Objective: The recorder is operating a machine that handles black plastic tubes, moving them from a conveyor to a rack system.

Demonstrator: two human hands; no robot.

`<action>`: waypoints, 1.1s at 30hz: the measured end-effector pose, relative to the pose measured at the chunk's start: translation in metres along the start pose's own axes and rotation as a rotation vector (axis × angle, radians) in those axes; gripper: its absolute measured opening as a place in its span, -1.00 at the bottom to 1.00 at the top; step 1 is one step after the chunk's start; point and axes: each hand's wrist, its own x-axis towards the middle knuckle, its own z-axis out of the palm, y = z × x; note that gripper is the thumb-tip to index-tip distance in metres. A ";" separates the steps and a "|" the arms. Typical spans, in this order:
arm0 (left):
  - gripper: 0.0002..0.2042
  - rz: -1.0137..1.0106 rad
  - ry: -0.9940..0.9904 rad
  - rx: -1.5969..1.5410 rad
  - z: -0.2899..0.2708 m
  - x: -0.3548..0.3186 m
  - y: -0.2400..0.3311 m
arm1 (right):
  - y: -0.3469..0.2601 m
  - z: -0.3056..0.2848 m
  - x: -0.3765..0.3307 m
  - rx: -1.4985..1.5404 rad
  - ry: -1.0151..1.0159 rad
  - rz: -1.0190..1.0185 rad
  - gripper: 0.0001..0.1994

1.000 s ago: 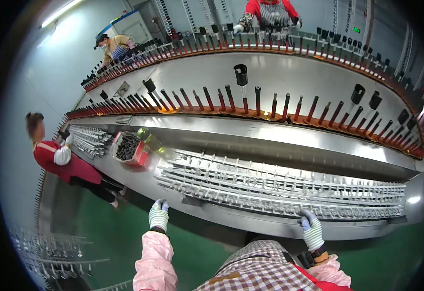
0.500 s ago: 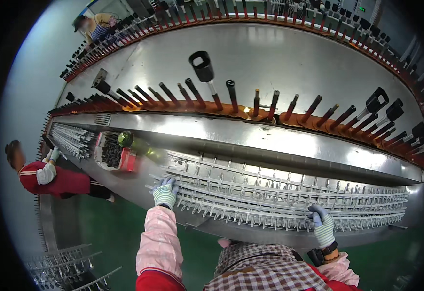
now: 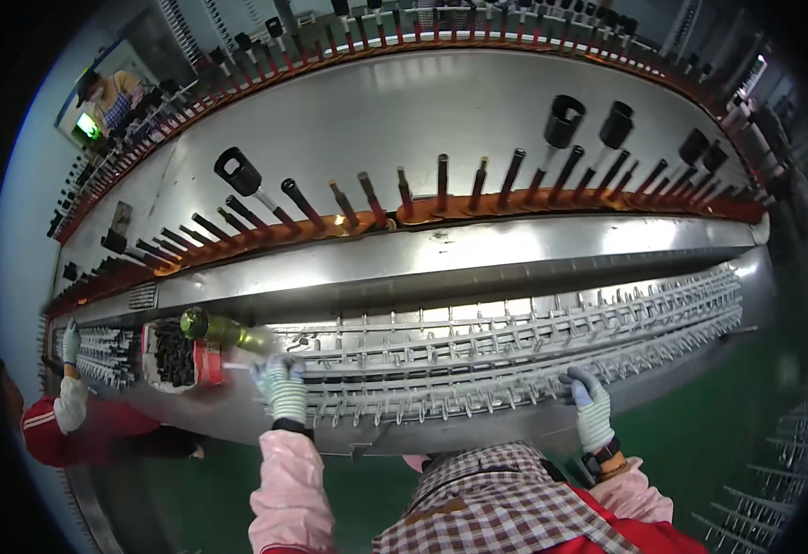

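Seen from the head view, a long curved steel desk (image 3: 478, 245) is spread across the whole width, its polished top catching bright reflections of the ceiling light. Along its near edge a long metal rack (image 3: 515, 355) of rows of thin wire pegs is laid, and it is gripped at both ends: the left hand (image 3: 284, 388), in a striped glove, is closed on the rack's left end, and the right hand (image 3: 591, 408), also gloved, is clamped on the lower rail toward the right. The hands are held well apart. Just left of the left hand a red box (image 3: 178, 355) filled with dark tubes is set on the desk, with a green-gold bottle (image 3: 212, 328) lying beside it. Beyond the steel ledge an orange-brown rail (image 3: 441, 210) of upright dark spindles is carried round the machine, a few of them capped with black cylinders (image 3: 566, 118). Below, a green floor (image 3: 699, 434) is shown. At the far left, a person in a red top (image 3: 62, 434) is placed at the same desk, one gloved hand raised to it.
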 end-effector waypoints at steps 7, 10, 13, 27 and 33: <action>-0.88 0.560 0.479 -0.379 -0.185 0.030 0.118 | -0.078 -0.047 0.027 1.201 0.391 0.015 -0.28; -0.80 0.503 0.395 -0.641 -0.172 -0.031 0.138 | -0.020 -0.151 0.094 1.374 0.344 -0.208 -0.48; -0.73 0.438 0.260 -0.643 -0.123 -0.099 0.129 | -0.039 -0.162 0.093 1.283 0.287 -0.044 -0.67; -0.69 0.444 -0.120 -0.504 0.000 -0.099 0.212 | 0.035 -0.244 0.153 1.248 0.561 -0.089 -0.75; -0.66 0.312 -0.108 -0.549 0.093 -0.027 0.184 | 0.021 -0.223 0.193 0.072 0.488 -0.090 -0.66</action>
